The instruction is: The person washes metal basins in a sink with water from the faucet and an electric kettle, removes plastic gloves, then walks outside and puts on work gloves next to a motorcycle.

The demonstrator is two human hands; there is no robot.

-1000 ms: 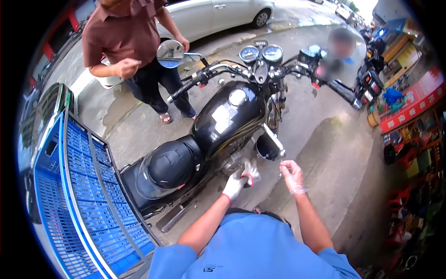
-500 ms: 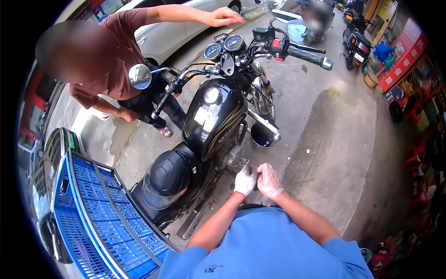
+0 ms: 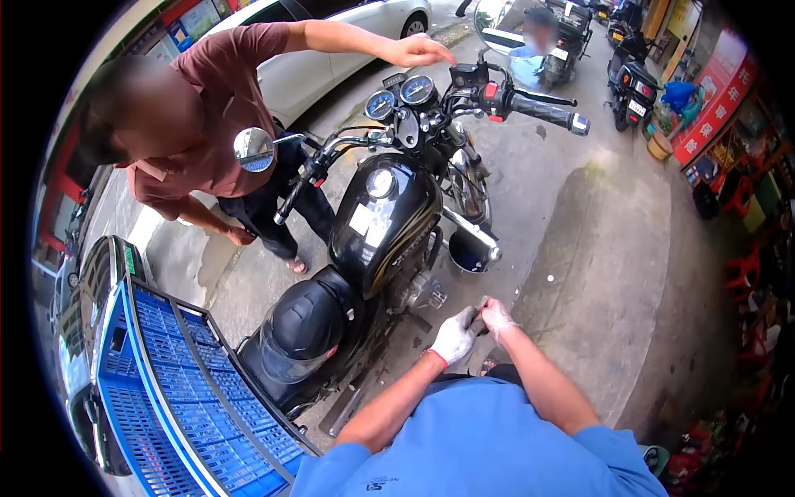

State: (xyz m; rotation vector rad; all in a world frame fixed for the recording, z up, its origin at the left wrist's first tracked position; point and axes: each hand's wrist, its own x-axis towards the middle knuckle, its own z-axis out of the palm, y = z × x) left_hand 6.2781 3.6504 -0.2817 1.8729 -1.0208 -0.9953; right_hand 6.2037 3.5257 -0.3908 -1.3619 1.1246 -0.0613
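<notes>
My left hand (image 3: pixel 454 338) wears a white knit glove with a red cuff and greyish, soiled fingers. Beside it, my right hand (image 3: pixel 497 318) is in a thin, see-through plastic glove. The two meet at the fingertips in front of my blue shirt (image 3: pixel 480 431), fingers closed. Anything between them is too small to make out. Just ahead and to the left stands a black motorcycle, its shiny fuel tank (image 3: pixel 387 217) and engine (image 3: pixel 418 291) nearest my hands. A black helmet (image 3: pixel 302 319) rests on its seat.
Across the motorcycle, a person in a maroon shirt (image 3: pixel 219 91) reaches toward the handlebar (image 3: pixel 538 106). A blue plastic crate (image 3: pixel 186 373) sits at lower left. Behind are a white car (image 3: pixel 348 62) and parked scooters (image 3: pixel 633 91); a red sign (image 3: pixel 716 108) stands at right.
My joined hands have shifted right and slightly down, away from the engine. The other person's outstretched hand has moved right and down, close to the handlebar's brake reservoir.
</notes>
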